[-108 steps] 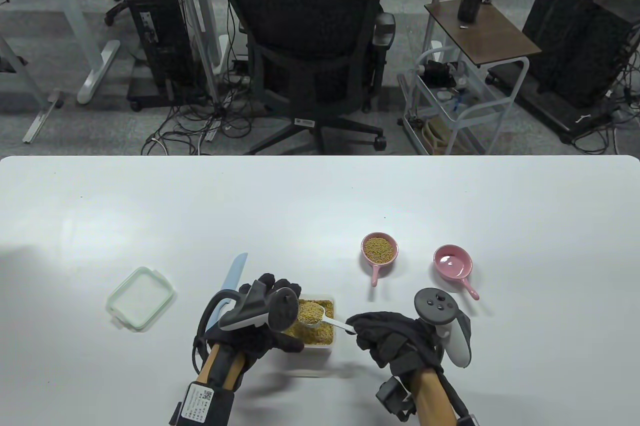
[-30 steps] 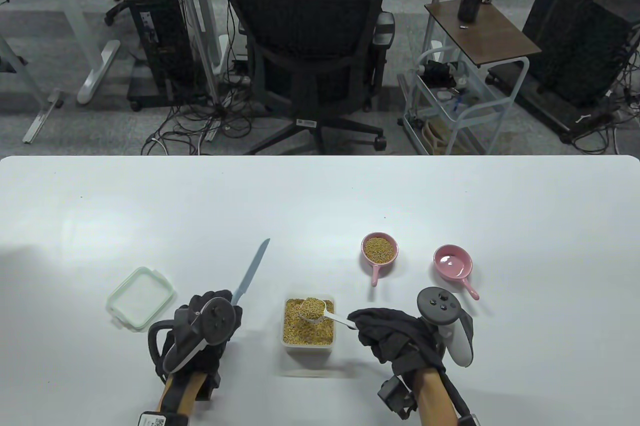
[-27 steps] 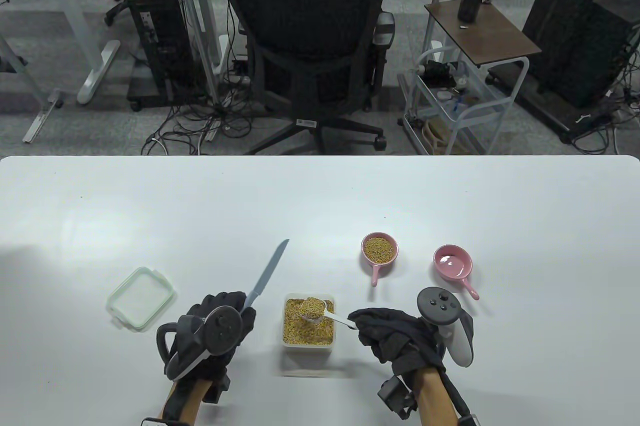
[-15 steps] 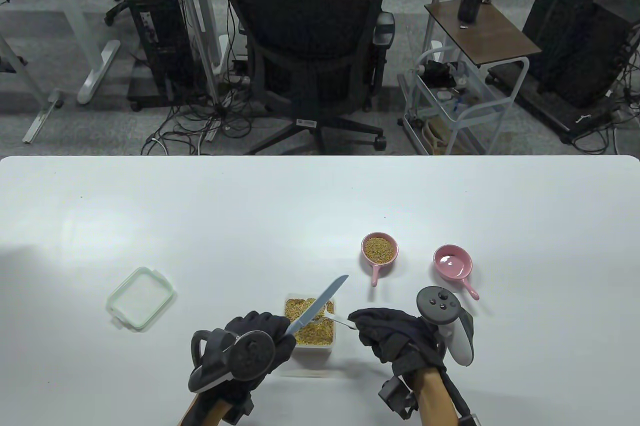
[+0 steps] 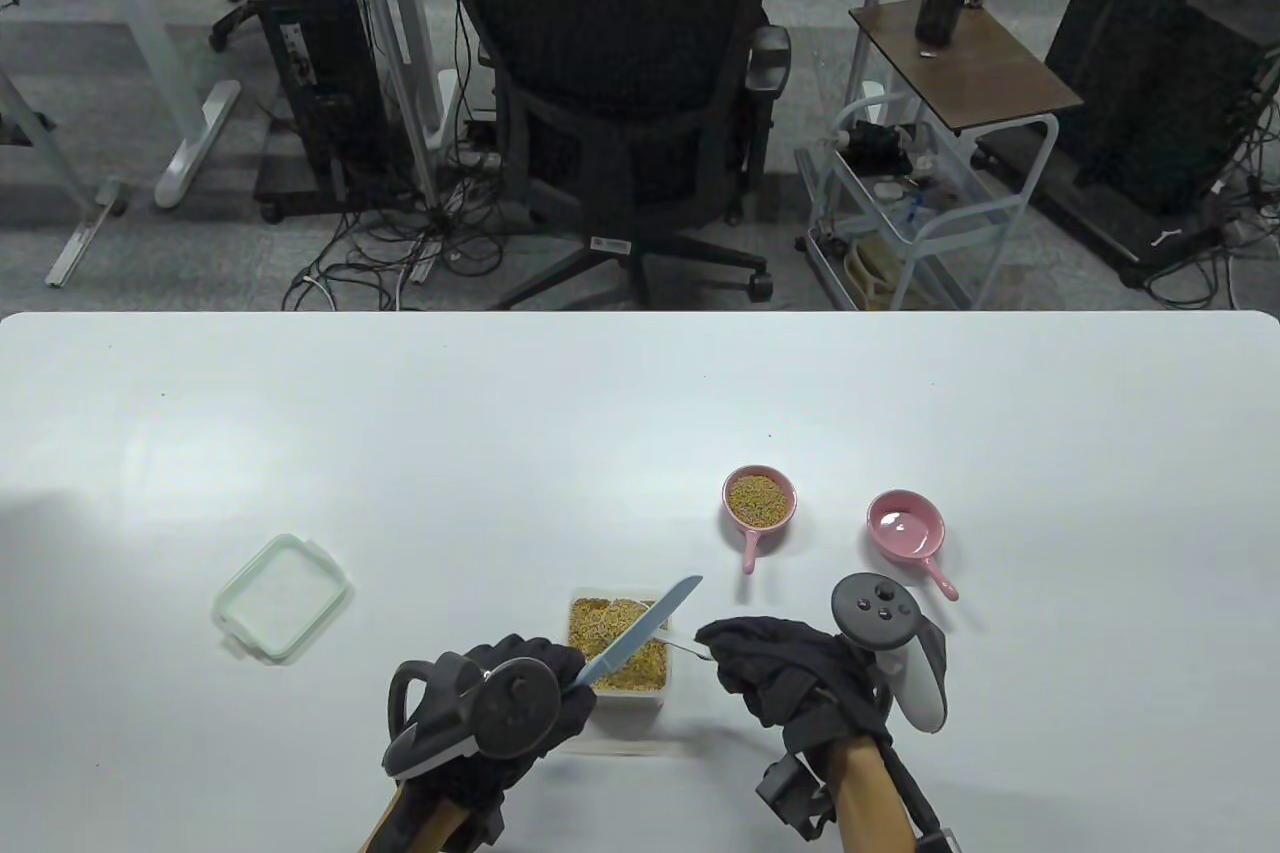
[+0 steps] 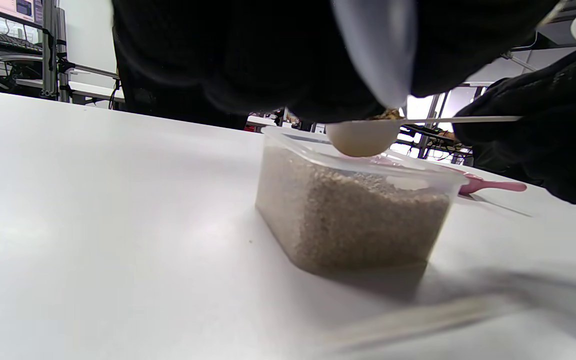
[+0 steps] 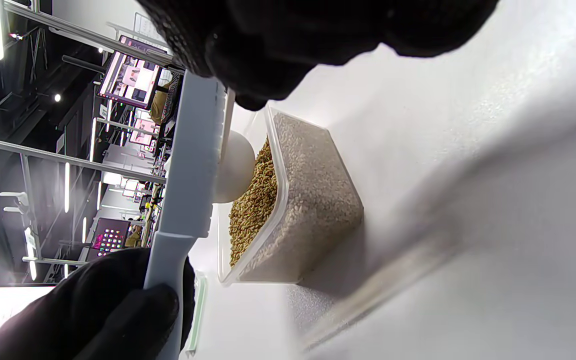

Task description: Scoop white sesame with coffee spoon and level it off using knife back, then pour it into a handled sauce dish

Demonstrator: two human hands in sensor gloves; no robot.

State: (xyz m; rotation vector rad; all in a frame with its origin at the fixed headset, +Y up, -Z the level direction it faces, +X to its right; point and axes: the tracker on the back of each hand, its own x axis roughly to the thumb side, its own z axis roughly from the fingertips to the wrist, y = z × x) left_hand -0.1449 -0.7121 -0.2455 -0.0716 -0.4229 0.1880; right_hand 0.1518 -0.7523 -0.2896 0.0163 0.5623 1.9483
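Since the frames of a second ago, the left hand [image 5: 500,708] had carried the knife [image 5: 640,631] from the bare worktop [image 5: 300,413] left of the sesame container [image 5: 660,693] to a place over it, and the blade now lay slantwise across the spoon [image 6: 363,136], tip pointing up and to the right in the table view. Its fingers [image 7: 118,305] were curled round the knife's pale handle. In the left wrist view the blade's lower edge sat at the spoon's rim, with a little sesame showing above the white bowl; the spoon hung just above the container's open top, over the sesame [image 7: 253,200] inside. The right hand [image 5: 790,678] had kept its place to the right of the container, its fingers pinching the spoon's thin handle and holding it level. Beyond the container stood a pink handled sauce dish [image 5: 760,501] holding sesame, and to its right a second pink dish [image 5: 906,527] with none in it. A pale green lid [image 5: 282,598] lay well apart to the left.
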